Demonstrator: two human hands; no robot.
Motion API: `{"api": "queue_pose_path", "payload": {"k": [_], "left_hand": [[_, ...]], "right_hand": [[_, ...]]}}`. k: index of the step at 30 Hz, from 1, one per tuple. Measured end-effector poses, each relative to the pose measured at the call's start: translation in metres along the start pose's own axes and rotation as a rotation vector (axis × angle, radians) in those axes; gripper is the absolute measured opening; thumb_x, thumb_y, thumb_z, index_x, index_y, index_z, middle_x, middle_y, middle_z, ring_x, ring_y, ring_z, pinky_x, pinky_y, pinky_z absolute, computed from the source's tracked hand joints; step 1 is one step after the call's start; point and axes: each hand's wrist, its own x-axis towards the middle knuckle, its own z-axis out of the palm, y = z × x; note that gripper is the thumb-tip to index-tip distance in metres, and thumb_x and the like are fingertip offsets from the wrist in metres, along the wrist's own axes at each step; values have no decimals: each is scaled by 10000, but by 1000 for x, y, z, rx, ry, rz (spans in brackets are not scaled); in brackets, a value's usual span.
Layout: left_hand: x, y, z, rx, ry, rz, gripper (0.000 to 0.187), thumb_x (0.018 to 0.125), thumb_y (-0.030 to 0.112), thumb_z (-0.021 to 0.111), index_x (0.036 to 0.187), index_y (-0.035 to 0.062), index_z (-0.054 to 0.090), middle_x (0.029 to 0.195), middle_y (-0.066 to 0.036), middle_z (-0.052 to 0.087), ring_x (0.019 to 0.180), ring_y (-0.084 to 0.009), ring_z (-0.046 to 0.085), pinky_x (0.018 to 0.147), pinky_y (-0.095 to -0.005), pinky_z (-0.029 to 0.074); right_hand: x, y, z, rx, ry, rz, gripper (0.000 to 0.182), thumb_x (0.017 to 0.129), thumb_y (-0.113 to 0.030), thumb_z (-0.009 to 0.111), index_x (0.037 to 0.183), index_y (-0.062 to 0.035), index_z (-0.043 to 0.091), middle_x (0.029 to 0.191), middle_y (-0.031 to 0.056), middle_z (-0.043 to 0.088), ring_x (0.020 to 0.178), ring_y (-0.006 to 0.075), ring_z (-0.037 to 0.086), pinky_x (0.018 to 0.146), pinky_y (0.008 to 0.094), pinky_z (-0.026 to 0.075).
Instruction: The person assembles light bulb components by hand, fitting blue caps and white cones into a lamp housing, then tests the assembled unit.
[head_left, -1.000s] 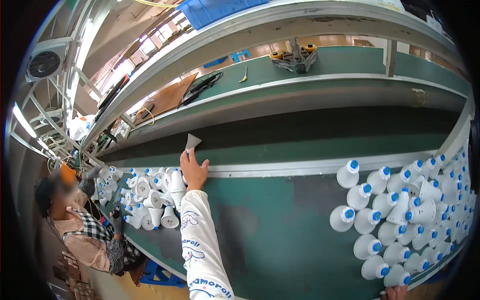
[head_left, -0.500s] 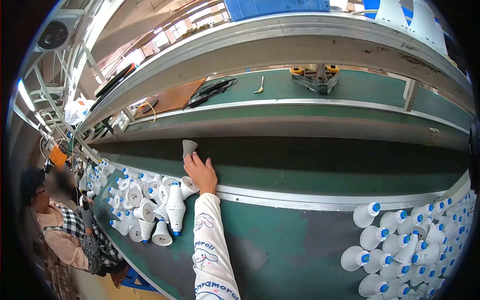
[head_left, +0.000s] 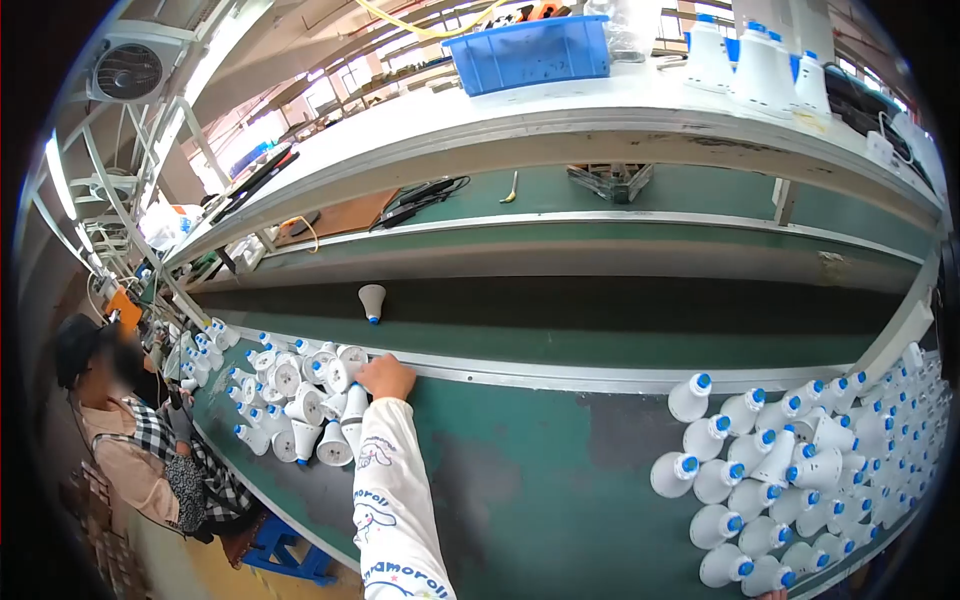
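Left grip (head_left: 388, 378) curled at pile-edge bulb (head_left: 341, 376), 9 o'clock, can't tell if closed on it | on table (head_left: 540, 480), axis unclear | lone bulb (head_left: 371, 297) near 12 o'clock, axis 12–6 | right grip (head_left: 773, 595) far, 4 o'clock, cropped, can't tell

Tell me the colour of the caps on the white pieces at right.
The caps are blue, seen best in the head view.
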Motion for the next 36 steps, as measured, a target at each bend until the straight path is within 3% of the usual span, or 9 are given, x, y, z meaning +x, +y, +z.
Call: {"api": "queue_pose_path", "payload": {"k": [4,9,14,17,20,22,26,33,36], "left_hand": [[-45,-38,36,-165,496,248,343,750,238,711,1056,104,635,1065,-96,605,1038,-340,569,862,-507,447],[-114,-61,35,-642,618,643,273,739,139,773,909,50,578,937,-119,586,905,-300,559,773,-410,452],[-157,-53,39,-1072,-15,401,317,768,263,776,693,14,595,733,-100,551,702,-225,546,675,-351,440],[-174,-35,39,-840,-79,434,276,762,276,767,797,26,658,785,-86,609,753,-210,569,700,-343,445],[-183,-5,37,-1149,172,444,309,742,276,772,935,55,677,832,-61,649,793,-209,587,740,-344,456],[-191,9,29,-1207,-101,763,417,731,264,793,1062,72,627,875,-41,651,829,-216,594,794,-342,468],[-216,19,0,-1095,-574,582,519,708,237,825,1143,83,587,949,-71,651,892,-227,612,835,-336,478],[-325,13,-28,-95,69,973,615,620,315,843,1151,103,616,1080,-111,638,1055,-330,584,841,-463,445],[-345,11,-18,-193,111,1006,583,638,306,829,1136,77,630,1056,-118,647,998,-344,603,815,-466,459]], "right_hand": [[34,-21,-29,27,156,-57,303,798,-165,669,1072,-51,607,886,162,564,816,372,552,746,511,437],[35,-19,-21,37,170,-40,231,801,-120,615,1020,-45,614,870,162,557,868,375,547,785,525,426],[38,-16,-21,9,292,-147,220,724,-125,619,915,-34,563,855,128,507,788,325,494,694,456,392],[40,-21,-24,25,322,-104,233,728,-120,612,938,-34,558,889,137,519,811,337,499,749,476,407],[43,-22,-29,44,344,-95,216,726,-127,625,918,-44,572,875,126,525,794,322,503,722,450,401],[46,-25,-37,51,354,-119,194,736,-134,647,900,-44,598,806,92,522,750,280,509,651,409,383],[45,-27,-39,104,412,-82,184,744,-118,656,905,-47,600,817,85,528,755,270,513,652,395,378],[39,-26,-47,244,447,-133,181,768,-135,693,901,-61,596,739,53,513,737,235,522,665,374,372],[38,-25,-55,277,428,-109,172,781,-127,685,907,-63,587,748,51,523,740,230,528,668,369,373]]}}
